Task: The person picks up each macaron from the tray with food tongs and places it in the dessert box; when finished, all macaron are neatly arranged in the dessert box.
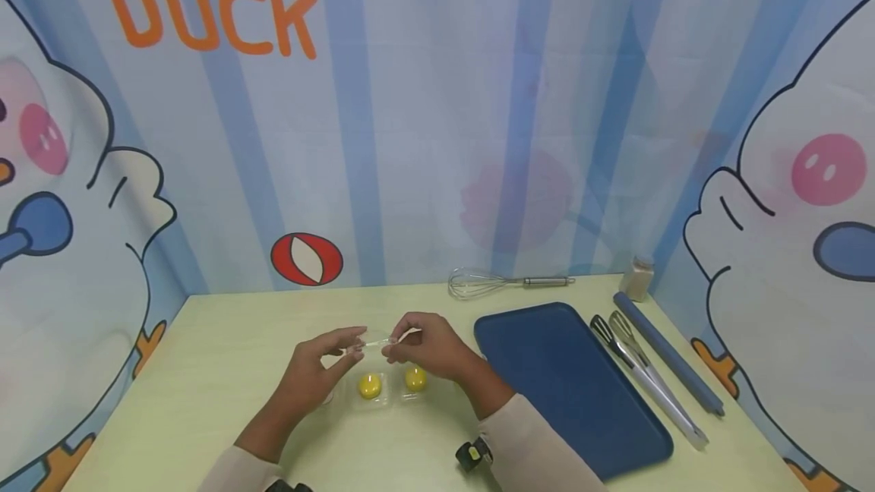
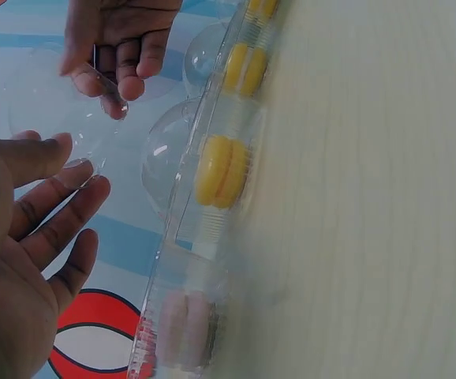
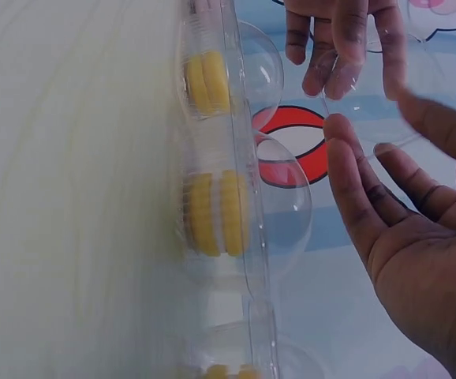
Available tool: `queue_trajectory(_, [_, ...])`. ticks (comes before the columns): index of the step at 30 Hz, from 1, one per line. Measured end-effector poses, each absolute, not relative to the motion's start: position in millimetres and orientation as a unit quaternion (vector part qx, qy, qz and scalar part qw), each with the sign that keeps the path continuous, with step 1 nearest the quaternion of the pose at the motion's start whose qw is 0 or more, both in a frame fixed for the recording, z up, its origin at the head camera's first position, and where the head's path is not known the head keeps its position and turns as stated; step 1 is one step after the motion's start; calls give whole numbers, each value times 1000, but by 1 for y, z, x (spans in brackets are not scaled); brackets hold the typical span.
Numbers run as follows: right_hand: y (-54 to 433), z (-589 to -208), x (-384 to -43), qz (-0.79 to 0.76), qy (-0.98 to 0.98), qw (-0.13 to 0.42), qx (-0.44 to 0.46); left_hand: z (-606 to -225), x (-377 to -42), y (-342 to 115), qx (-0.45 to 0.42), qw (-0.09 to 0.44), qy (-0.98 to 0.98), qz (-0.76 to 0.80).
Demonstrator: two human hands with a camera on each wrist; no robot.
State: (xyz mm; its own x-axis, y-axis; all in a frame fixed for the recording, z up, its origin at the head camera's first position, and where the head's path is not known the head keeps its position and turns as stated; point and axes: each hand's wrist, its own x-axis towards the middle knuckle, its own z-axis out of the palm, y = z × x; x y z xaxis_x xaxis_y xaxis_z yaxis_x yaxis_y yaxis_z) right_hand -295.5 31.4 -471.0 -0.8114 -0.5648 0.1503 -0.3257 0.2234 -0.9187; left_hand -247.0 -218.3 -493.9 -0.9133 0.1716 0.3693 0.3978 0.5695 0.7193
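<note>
In the head view my left hand [image 1: 311, 370] and right hand [image 1: 437, 344] hold a clear domed plastic piece [image 1: 376, 340] between them, above the table. In the left wrist view, thumb and fingertips of the left hand pinch its near edge. The right hand's fingers are at the opposite edge, and its thumb is blurred in the right wrist view. Below lie clear plastic cases with domed tops. They hold a yellow macaron [image 1: 370, 386], another yellow macaron [image 1: 415, 379] and, in the left wrist view, a pink macaron [image 2: 185, 328].
A blue tray [image 1: 567, 393] lies right of the hands, with tongs [image 1: 649, 378] and a grey-blue rolling pin [image 1: 670, 355] beyond it. Behind are a whisk [image 1: 478, 284] and a small jar [image 1: 639, 279]. A printed curtain [image 1: 437, 135] borders the table [image 1: 239, 340].
</note>
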Motion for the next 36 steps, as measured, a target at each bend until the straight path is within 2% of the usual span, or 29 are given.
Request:
queue_trajectory(11, [34,-465,-292,-536,775,137,-307,-494,-246,-223,-172,139,-869,-442])
queue_trajectory(23, [26,-461,-293,-544,774,142,-291,-479,-249,-232,-223,69,-874,-427])
queue_trajectory(36, [4,-470,-282,-457,839,81,-283,-474,-239,-249,-213,35,-891,-399])
